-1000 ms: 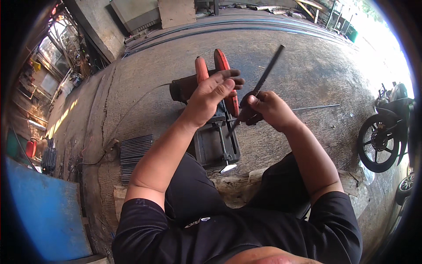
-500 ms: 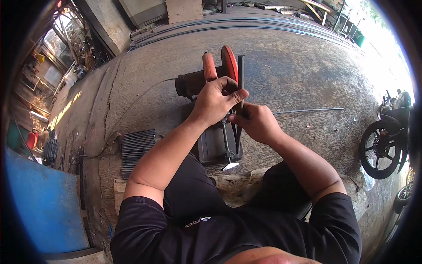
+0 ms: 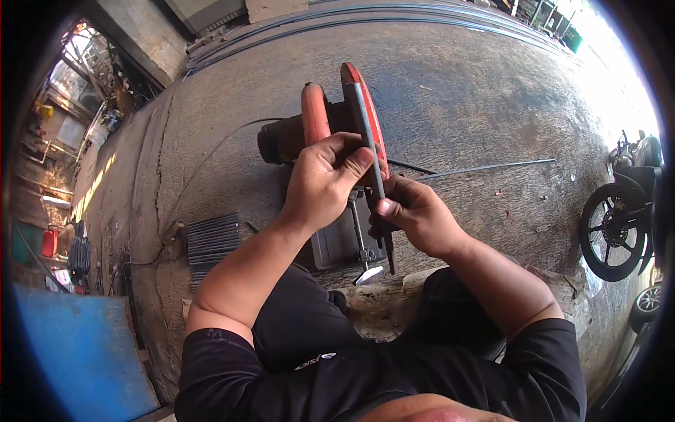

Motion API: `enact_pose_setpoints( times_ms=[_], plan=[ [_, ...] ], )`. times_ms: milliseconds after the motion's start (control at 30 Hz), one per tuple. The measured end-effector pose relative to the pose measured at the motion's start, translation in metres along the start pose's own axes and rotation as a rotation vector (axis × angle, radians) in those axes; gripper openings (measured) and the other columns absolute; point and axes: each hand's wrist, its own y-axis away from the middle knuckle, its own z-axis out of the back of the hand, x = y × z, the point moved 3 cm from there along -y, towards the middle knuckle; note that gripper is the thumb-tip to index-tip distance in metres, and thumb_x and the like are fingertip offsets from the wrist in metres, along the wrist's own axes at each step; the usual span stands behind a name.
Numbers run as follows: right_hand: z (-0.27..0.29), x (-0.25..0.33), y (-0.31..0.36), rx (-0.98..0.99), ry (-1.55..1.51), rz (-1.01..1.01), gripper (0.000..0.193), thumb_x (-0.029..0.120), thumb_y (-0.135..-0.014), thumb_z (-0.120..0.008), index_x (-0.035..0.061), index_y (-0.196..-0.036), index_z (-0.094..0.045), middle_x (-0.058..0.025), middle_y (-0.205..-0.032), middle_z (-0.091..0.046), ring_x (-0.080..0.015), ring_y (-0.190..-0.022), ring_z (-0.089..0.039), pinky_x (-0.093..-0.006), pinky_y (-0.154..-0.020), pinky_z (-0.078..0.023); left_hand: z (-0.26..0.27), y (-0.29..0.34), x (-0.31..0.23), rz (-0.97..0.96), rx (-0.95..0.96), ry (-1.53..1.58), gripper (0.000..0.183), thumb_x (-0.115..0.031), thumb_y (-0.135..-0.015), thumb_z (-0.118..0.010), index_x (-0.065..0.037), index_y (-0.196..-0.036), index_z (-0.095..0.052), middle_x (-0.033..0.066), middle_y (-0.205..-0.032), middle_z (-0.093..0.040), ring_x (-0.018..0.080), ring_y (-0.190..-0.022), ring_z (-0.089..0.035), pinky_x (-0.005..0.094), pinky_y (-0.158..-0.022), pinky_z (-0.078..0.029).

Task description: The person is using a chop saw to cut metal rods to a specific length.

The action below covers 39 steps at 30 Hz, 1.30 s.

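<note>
A dark grey metal bar (image 3: 363, 116) stands slanted in front of me, its upper end beside the red disc guard (image 3: 349, 73) of a cut-off saw. My left hand (image 3: 330, 176) is closed on the middle of the bar, thumb along its near face. Lower down, my right hand (image 3: 418, 214) pinches the bar between thumb and fingers. Below the right hand a dark pointed piece (image 3: 391, 259) sticks out; whether it belongs to the bar cannot be told. Under my hands lie the saw's base (image 3: 337, 246) and clamp screw with its pale handle (image 3: 368, 275). The red saw handle (image 3: 315, 112) rises beyond my left hand.
Many cut dark bars (image 3: 213, 243) lie stacked left of the saw. A long thin rod (image 3: 492, 169) lies on the floor at right, and long bars (image 3: 337, 28) run across the back. A motorcycle wheel (image 3: 613, 238) stands far right; a blue panel (image 3: 77, 352) is lower left.
The bar has tilted, its top leaning left. Both hands have come a little nearer to me, the right one further right. The view has also shifted slightly.
</note>
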Motion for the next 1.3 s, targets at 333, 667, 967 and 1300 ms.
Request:
enact_pose_setpoints(
  times_ms=[333, 667, 967, 1300],
  plan=[
    [0.076, -0.036, -0.042, -0.294, -0.258, -0.192, 0.020, 0.024, -0.099, -0.048, 0.0039, -0.101, -0.050, -0.0059, -0.084, -0.055, -0.0169, -0.072, -0.056, -0.0325, -0.067, -0.049, 0.015, 0.023, -0.008, -0.264, -0.100, -0.210, 0.028, -0.006, -0.093, -0.050, 0.006, -0.118, -0.051, 0.0151, -0.104, -0.063, 0.0174, -0.095, -0.061, 0.0295, -0.083, -0.051],
    [0.162, -0.186, -0.039, -0.409, 0.078, -0.546, 0.018, 0.020, -0.099, -0.045, 0.0053, -0.091, -0.051, -0.0025, -0.066, -0.046, -0.0140, -0.052, -0.041, -0.0304, -0.047, -0.037, 0.059, 0.036, -0.015, -0.215, -0.407, -0.407, 0.031, -0.016, -0.093, -0.054, -0.002, -0.120, -0.051, 0.0097, -0.113, -0.060, 0.0150, -0.100, -0.057, 0.0309, -0.086, -0.046],
    [0.165, -0.217, -0.008, -0.129, -0.277, -0.559, 0.016, 0.017, -0.099, -0.042, 0.0042, -0.094, -0.049, -0.0047, -0.068, -0.044, -0.0158, -0.058, -0.043, -0.0319, -0.050, -0.039, 0.045, -0.042, -0.001, 0.324, -0.233, -0.018, 0.058, -0.042, -0.094, -0.051, 0.000, -0.133, -0.040, 0.0154, -0.120, -0.051, 0.0309, -0.110, -0.055, 0.0455, -0.092, -0.047],
    [0.142, -0.205, -0.010, -0.104, -0.148, -0.528, 0.023, 0.021, -0.099, -0.045, 0.0019, -0.107, -0.054, -0.0101, -0.082, -0.056, -0.0195, -0.068, -0.059, -0.0359, -0.061, -0.055, 0.068, -0.082, -0.012, 0.416, -0.234, -0.611, 0.049, -0.031, -0.094, -0.047, 0.002, -0.130, -0.044, 0.0203, -0.119, -0.051, 0.0345, -0.106, -0.057, 0.0515, -0.092, -0.050]
  ],
)
